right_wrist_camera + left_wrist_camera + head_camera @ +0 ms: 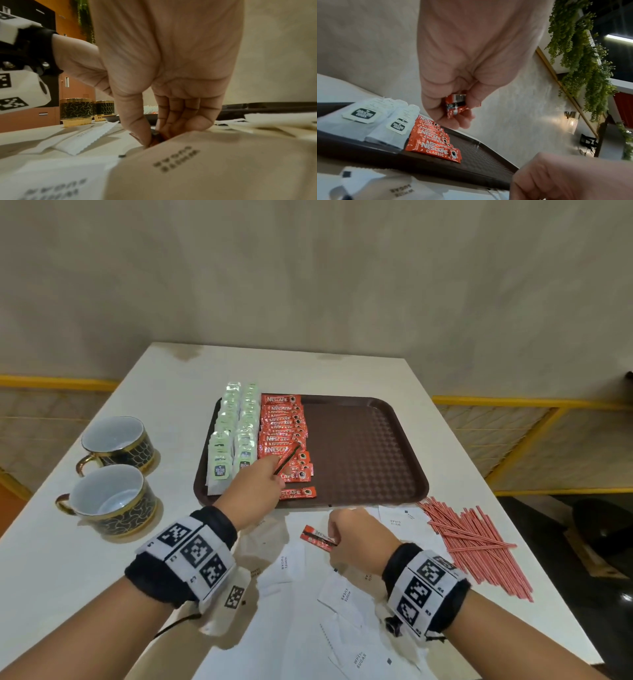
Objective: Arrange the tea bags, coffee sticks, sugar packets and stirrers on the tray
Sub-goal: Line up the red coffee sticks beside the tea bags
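Risk of disturbing the coffee stick row point(282, 436) on the tray point(363, 453): left hand point(255, 486) pinches one stick point(287, 458) above it. Right hand point(356, 534) pinches another stick point(317, 537) among sugar packets point(342, 594); snagging is possible.

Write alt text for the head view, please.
The left hand holds a coffee stick over the brown tray, beside rows of tea bags; the right hand pinches another stick among sugar packets on the table.
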Available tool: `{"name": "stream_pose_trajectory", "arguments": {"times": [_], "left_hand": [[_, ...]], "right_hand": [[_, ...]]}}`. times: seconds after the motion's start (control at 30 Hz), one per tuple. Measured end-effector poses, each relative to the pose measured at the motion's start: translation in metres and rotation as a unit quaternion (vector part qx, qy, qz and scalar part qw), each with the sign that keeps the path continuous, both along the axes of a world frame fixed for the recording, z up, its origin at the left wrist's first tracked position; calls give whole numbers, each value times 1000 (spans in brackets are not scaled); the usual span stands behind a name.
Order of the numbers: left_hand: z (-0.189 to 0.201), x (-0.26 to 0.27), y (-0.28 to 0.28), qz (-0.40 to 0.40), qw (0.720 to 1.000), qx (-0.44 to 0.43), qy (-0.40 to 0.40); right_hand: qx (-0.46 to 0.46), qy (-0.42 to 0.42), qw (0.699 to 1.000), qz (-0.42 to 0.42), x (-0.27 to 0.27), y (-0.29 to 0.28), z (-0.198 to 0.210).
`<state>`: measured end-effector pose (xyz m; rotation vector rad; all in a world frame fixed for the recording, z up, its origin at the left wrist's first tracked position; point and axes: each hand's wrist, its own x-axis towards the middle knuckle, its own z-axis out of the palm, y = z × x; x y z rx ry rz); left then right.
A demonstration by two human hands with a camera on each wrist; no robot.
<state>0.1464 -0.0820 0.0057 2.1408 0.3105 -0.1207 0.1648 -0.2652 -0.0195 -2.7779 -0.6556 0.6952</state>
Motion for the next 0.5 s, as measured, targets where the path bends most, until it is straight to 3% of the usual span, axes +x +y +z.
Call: {"name": "stream_pose_trajectory", "arguments": {"times": [0.33, 0.5], "left_hand": [[7, 5, -1, 31, 997, -71, -9], [8, 3, -2, 37, 990, -133, -14]], "right_hand": [[74, -41, 996, -4, 6, -4, -2], [241, -14, 966, -91, 19, -3, 19]]}}
